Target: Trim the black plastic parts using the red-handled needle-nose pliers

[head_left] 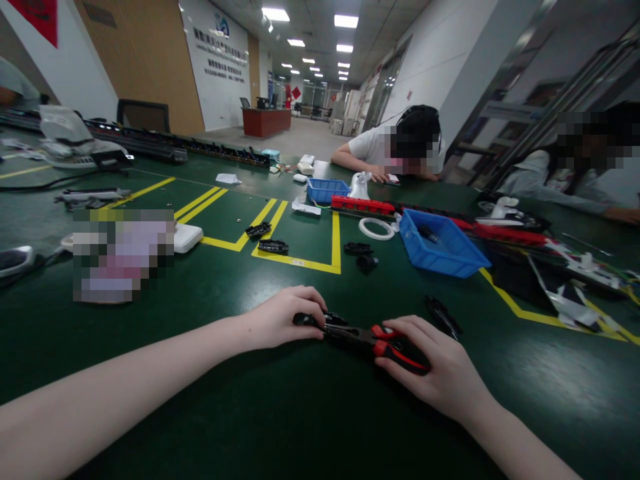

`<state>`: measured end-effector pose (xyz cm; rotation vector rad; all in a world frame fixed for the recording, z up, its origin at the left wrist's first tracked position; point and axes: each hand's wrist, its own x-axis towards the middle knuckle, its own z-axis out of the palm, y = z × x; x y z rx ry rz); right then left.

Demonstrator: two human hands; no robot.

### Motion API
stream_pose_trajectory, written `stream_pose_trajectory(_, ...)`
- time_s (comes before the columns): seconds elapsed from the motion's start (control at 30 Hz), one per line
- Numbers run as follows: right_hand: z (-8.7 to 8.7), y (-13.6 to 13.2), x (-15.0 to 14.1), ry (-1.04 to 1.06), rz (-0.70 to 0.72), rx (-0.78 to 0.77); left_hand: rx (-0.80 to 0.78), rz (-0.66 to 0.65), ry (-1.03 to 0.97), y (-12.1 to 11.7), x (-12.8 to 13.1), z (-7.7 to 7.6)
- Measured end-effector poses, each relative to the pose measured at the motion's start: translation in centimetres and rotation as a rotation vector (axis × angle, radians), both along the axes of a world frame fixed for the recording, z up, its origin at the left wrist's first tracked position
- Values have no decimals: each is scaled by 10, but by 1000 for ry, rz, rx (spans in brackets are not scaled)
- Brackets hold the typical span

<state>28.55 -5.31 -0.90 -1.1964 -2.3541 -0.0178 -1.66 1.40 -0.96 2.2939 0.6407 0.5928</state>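
Observation:
My right hand [435, 360] grips the red and black handles of a pair of needle-nose pliers [369, 335]. The pliers point left, their jaws reaching to a small black part [306, 320] in my left hand [290, 317]. The fingers of that hand pinch the part, and they hide much of it. Whether the jaws are closed on the part I cannot tell. Right of the pliers lies a long black piece [443, 316] on the green table [280, 427].
Ahead lie several small black parts [273, 247], a white ring [377, 229] and a blue bin [445, 257] with something dark inside. A white box [188, 237] is at the left. Across the table a person [370, 143] leans forward; another sits at the right.

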Motion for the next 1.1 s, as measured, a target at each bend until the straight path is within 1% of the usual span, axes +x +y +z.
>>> stream_pose_trajectory(0.27,-2,0,-2,-4,-15,12,-23,-5,-40,1,1,-1)
stream_pose_trajectory(0.47,-1,2,4,-17,20,49,-33,-11,-38,2,0,-4)
stream_pose_trajectory(0.7,0,3,5,-12,23,41,-38,-14,-37,4,0,-5)
stream_pose_trajectory(1.1,1,0,1,14,1,6,-54,-13,-38,3,0,-2)
